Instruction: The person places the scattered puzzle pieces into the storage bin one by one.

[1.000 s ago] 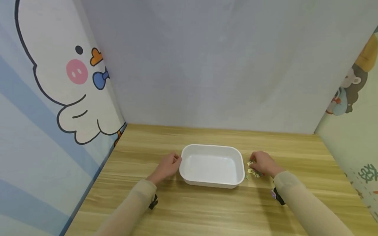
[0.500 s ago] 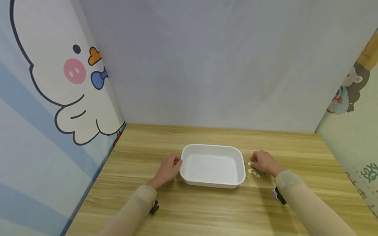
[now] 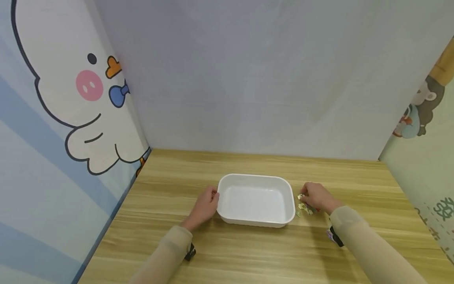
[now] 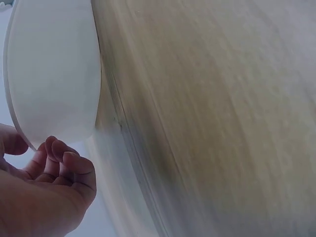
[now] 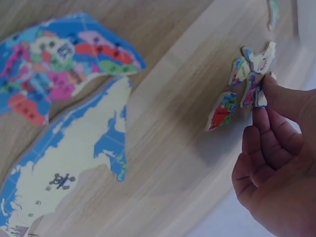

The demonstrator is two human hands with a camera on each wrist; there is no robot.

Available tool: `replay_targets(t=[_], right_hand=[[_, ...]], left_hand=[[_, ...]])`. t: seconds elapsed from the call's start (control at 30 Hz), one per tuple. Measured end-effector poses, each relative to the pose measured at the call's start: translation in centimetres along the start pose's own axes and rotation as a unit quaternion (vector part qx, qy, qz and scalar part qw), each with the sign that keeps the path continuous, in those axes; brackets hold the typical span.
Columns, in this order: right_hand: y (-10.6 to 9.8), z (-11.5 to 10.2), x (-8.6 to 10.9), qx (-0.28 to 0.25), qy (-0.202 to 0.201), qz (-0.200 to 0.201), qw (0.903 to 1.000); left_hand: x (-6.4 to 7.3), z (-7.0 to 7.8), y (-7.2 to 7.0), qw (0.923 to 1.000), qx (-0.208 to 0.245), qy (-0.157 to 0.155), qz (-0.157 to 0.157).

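Note:
My left hand [image 3: 203,206] grips the left rim of a white rectangular tub [image 3: 255,202]; the left wrist view shows the thumb on one side of the tub wall [image 4: 54,74] and curled fingers on the other. Right of the tub, my right hand [image 3: 317,195] is over several small map puzzle pieces [image 3: 306,208]. Seen from the right wrist, its thumb and forefinger pinch one small piece [image 5: 260,97], mostly hidden by the fingertips. Beside it lie a cream piece [image 5: 261,58] and a red and green piece [image 5: 222,111].
Two larger map pieces lie on the wood-grain table in the right wrist view: a colourful one [image 5: 64,59] and a cream and blue one [image 5: 74,153]. A grey cloth [image 3: 255,98] hangs behind the table, with printed cloths at either side.
My left hand and forearm have shifted slightly to the right along the tub's rim. My right hand has stayed almost still over the small pieces.

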State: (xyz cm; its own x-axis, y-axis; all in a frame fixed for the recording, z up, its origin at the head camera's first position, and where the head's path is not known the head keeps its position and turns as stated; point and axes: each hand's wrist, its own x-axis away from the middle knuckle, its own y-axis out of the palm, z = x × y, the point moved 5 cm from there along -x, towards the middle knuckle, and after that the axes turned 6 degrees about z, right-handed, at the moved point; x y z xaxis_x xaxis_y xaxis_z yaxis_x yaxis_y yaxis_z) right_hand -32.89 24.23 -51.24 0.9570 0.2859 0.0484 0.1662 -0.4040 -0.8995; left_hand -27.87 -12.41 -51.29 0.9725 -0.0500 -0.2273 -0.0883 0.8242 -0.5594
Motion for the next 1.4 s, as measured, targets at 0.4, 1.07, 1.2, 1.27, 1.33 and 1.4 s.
replay_targets(t=[0.4,1.07,1.2,1.27,1.33,1.4], right_hand=[[-0.2,-0.2,0.2,-0.009,-0.013,0.023,0.9996],[-1.5,0.4,0.6,-0.015,-0.027,0.068,0.9972],[-2.2,0.1,0.4,-0.023,-0.028,0.073,0.9967],[-2.6,-0.3,0.1,-0.027,-0.03,0.08,0.996],[-3.1,-0.6,-0.2,-0.034,-0.025,0.08,0.9959],[-3.5,-1.1,-0.5,-0.044,-0.018,0.075,0.996]], left_hand=[[0.0,0.0,0.5,0.9999,0.0,-0.01,-0.006],[0.0,-0.1,0.8,0.9997,0.014,-0.014,0.011],[0.0,-0.3,1.0,0.9996,0.016,-0.018,0.013],[0.0,-0.4,1.0,0.9996,0.014,-0.021,0.016],[0.1,-0.5,1.0,0.9995,0.013,-0.026,0.016],[0.1,-0.6,1.0,0.9993,0.013,-0.031,0.016]])
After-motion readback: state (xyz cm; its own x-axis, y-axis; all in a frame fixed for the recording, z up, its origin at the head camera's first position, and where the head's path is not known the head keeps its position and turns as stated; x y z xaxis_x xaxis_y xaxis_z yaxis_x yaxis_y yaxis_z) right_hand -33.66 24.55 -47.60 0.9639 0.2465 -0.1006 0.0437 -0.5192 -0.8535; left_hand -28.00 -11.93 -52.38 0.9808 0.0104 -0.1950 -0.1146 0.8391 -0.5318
